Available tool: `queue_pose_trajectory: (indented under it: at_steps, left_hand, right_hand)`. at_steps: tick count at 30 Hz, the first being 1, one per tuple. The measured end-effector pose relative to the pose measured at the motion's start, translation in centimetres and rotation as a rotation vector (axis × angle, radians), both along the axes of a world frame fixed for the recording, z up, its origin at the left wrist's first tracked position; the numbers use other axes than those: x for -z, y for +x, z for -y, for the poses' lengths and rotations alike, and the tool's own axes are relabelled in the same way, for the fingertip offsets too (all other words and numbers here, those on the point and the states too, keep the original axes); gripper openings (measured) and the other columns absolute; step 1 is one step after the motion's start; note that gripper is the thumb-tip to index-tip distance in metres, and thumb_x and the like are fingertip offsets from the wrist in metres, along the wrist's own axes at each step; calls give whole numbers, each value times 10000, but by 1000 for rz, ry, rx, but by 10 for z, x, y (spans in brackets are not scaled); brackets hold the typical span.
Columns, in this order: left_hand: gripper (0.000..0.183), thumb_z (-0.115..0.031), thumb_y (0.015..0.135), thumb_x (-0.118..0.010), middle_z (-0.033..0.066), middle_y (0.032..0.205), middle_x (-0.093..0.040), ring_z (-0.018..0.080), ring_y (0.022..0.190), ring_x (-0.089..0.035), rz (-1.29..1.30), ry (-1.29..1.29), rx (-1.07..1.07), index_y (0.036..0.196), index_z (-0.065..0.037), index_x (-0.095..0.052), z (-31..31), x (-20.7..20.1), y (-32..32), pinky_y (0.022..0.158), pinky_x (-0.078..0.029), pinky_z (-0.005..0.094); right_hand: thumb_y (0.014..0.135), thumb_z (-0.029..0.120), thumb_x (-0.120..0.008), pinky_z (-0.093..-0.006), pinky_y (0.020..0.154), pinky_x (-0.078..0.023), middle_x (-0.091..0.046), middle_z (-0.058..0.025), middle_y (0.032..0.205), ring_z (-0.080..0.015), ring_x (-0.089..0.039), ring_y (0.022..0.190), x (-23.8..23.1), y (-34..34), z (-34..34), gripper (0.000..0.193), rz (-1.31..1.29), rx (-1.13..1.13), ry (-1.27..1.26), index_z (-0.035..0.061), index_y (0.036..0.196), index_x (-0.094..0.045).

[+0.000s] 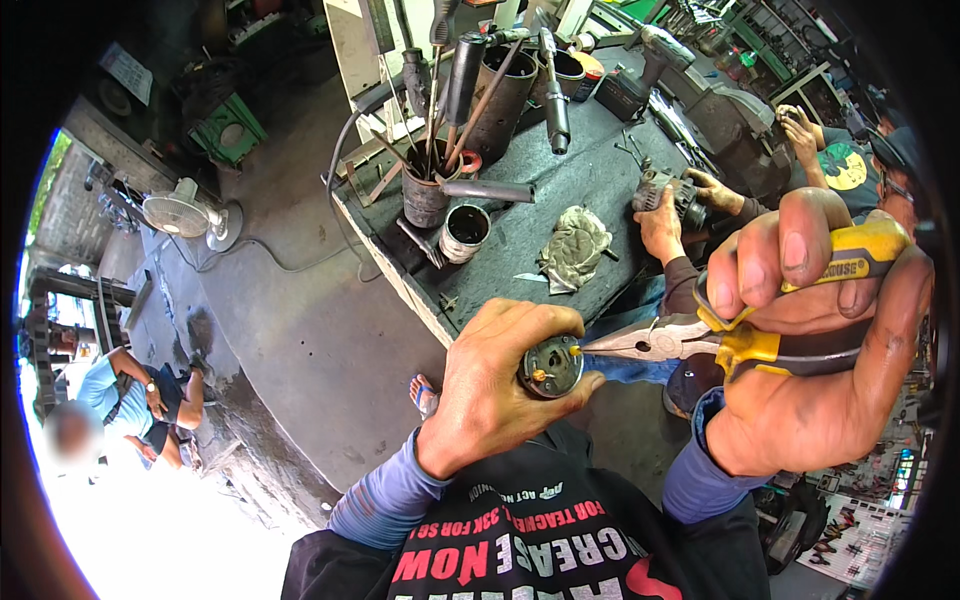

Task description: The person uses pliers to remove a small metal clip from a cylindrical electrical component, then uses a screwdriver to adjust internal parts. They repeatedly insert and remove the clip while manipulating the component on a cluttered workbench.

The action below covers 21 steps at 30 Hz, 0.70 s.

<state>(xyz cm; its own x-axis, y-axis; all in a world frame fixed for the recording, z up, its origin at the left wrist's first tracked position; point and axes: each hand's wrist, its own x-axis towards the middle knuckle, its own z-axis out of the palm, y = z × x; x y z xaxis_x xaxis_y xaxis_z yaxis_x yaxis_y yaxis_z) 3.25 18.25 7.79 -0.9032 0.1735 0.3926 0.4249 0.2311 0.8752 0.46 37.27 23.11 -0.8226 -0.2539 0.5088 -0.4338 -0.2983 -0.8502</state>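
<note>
In front of my chest, my left hand (495, 385) is closed round a small cylindrical part (552, 368), its dark round end face turned up with a centre hole and two yellow tabs. My right hand (800, 340) grips long-nose pliers (655, 338) with yellow and grey handles, held level. The pliers' tips reach the yellow tab at the part's right edge; whether they pinch it is too small to tell. Fingers hide the sides of the part.
Ahead stands a dark workbench (520, 215) bearing a tool can (427, 195), an open tin (465, 232), a crumpled rag (575, 248) and a cordless drill (645, 70). At its right a co-worker's hands hold an alternator (668, 195). A fan (182, 212) and a seated person (140, 385) are at left.
</note>
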Motion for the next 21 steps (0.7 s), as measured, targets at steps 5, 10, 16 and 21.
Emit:
queue_pose_trajectory:
  at_steps: [5,10,16,21]
  left_hand:
    - [471,-153,699,-1007,87,996,-745,302,934,-695,-20,-4,-5,1091,-75,-757,-1,4,-2,874,-557,420]
    - [461,-159,702,-1005,79,991,-748,305,936,-693,-14,16,-6,1083,-81,-756,-2,6,-2,879,-554,425]
    - [463,-174,705,-1003,78,1033,-763,304,960,-706,18,28,0,1086,-80,-757,-3,6,-1,893,-560,421]
    - [466,-175,720,-992,83,1053,-764,303,987,-714,76,9,-2,1108,-71,-755,-5,5,-1,901,-566,416]
  right_hand:
    - [1211,449,-378,-435,769,-494,-516,-124,1067,-267,-543,896,-2,1,9,335,48,10,-42,158,1082,-486]
    - [1191,488,-416,-463,827,-498,-527,-153,1125,-301,-557,974,-3,-9,-7,376,66,22,50,133,1097,-493]
    - [1112,467,-535,-470,932,-441,-470,-173,1250,-289,-478,1093,-8,4,-16,440,71,81,-55,95,1347,-523]
    - [1112,480,-539,-454,917,-433,-455,-134,1207,-275,-473,1069,-3,10,-15,522,67,42,-101,108,1474,-486]
